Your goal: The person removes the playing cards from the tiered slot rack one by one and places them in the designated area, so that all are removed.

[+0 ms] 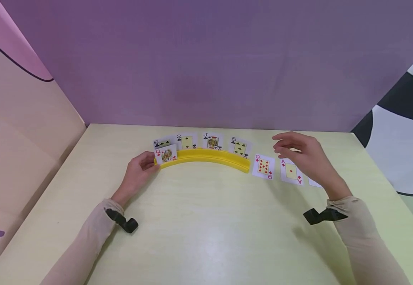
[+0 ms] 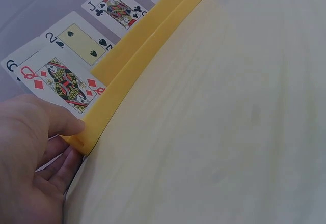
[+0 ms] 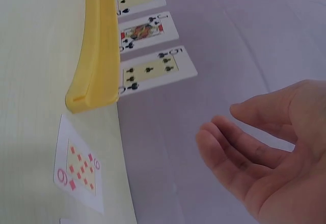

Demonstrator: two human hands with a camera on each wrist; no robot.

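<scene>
A curved yellow card holder lies on the pale table. Standing in it are a clubs card, a 2 of spades, a jack of clubs and a 5 of clubs. A queen of diamonds stands in the front slot at the left. My left hand holds the holder's left end, thumb against it by the queen. My right hand hovers open and holds nothing, above the flat cards to the right.
A 9 of diamonds and an ace of diamonds lie face up right of the holder. Another card is mostly hidden under my right wrist. A purple wall backs the table.
</scene>
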